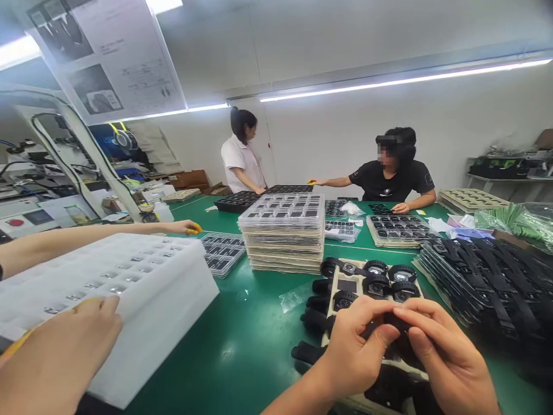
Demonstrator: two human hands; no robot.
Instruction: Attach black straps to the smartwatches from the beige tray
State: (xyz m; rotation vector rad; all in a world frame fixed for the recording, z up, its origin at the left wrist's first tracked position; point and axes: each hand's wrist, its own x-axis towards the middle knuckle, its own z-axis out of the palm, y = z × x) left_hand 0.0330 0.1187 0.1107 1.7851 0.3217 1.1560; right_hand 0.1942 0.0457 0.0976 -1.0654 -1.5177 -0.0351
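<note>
Both my hands meet at the lower right, over a beige tray [348, 285] of smartwatches with black straps. My left hand [360, 343] has thumb and fingers pinched together. Opposite it, my right hand [447, 349] is closed in the same way, and the fingertips of the two nearly touch. Between them is a black smartwatch [404, 340], mostly hidden by my fingers, so its details are unclear. Several watches [375, 282] sit in the tray's far slots, with black straps hanging over its left side.
At left, a co-worker's hand [64, 351] rests on a white foam block [168, 311] with small parts in its slots. Stacked trays [280, 242] stand mid-table. Trays heaped with black straps [488, 288] lie at right. Two people [244, 153] are across the green table [233, 346].
</note>
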